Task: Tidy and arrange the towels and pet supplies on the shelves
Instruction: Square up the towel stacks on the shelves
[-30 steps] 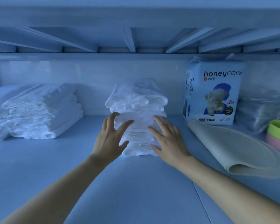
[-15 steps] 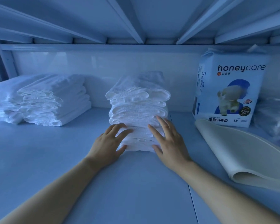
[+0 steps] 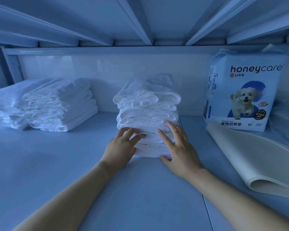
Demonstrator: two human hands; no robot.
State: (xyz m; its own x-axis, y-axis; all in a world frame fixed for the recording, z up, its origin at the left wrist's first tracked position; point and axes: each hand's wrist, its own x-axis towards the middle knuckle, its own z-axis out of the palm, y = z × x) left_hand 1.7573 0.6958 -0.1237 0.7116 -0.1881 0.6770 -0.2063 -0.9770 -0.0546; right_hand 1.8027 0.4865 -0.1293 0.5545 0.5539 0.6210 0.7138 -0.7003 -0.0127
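A tall stack of folded white towels [image 3: 147, 107] stands in the middle of the shelf [image 3: 57, 164]. My left hand [image 3: 122, 147] presses flat against the lower left front of the stack, fingers straight. On the lower right front lies my right hand [image 3: 177, 147], fingers spread, thumb at the bottom edge. A second, lower pile of white towels [image 3: 57, 105] lies at the left. At the back right a honeycare pet pad pack [image 3: 240, 94] stands upright.
A rolled cream mat [image 3: 257, 164] lies at the right, in front of the pack. A clear plastic bag [image 3: 285, 120] sits at the far right edge. The underside of the shelf above [image 3: 140, 19], with ribs, hangs close overhead.
Both hands have slid lower on the front of the middle towel stack and pushed with it toward the back. The view has moved closer; the bowls at the right have left the frame.
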